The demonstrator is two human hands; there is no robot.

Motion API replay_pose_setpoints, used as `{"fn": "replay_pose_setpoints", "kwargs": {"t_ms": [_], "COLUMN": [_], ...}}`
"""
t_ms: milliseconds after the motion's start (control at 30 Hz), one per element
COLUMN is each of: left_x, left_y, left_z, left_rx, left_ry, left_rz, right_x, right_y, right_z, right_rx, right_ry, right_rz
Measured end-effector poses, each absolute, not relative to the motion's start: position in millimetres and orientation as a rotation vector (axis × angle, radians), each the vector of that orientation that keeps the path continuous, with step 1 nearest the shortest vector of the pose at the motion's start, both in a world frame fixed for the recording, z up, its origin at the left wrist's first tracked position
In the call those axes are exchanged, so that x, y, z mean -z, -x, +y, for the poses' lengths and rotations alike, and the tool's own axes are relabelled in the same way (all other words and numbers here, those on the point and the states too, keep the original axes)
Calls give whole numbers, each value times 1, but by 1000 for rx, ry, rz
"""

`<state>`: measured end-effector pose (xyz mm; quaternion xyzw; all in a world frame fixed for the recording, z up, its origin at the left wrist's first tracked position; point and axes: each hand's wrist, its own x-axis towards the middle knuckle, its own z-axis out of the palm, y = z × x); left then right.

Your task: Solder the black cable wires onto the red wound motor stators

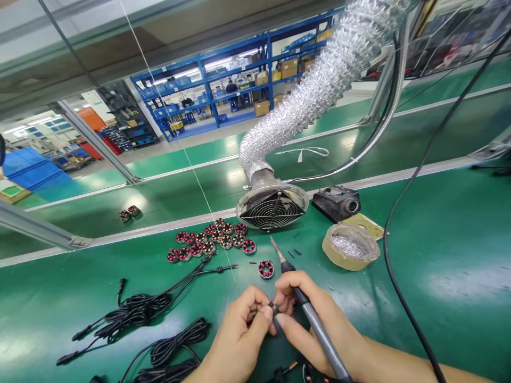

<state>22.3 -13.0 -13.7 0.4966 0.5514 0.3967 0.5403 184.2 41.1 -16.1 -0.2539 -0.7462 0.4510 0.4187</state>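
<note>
Black-sheathed, likely limp, fragile: grip thin colour-tipped wires (272,304) behind tips, pinched in left fingers (261,320), grey pen-shaped soldering iron (321,331) clasped in right fingers (300,280).

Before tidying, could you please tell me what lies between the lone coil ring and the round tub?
The head view shows the soldering iron's front end and small black pieces between the coil ring and tub.

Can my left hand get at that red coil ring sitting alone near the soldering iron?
Probably yes: the red coil ring lies just beyond the left hand, with nothing seen between them. But the hand's grip is on thin wires, so it may need freeing first.
</note>
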Motion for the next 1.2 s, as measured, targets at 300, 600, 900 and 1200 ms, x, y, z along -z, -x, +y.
{"fn": "replay_pose_setpoints", "kwargs": {"t_ms": [300, 600, 900, 1200], "left_x": [21, 10, 4, 14], "left_y": [-22, -24, -17, -20], "left_z": [-8, -10, -6, 0], "left_rx": [-917, -675, -627, -799], "left_ry": [-1228, -1505, -1472, -1098], "left_rz": [1307, 1490, 1514, 1274], "right_x": [23, 18, 15, 29], "right_y": [-181, -179, -197, -197], "right_z": [41, 52, 70, 73], "right_rx": [-925, -516, -688, -571], "right_ry": [653, 338, 374, 294], "right_rz": [-1900, -2052, -2048, -2146]}}
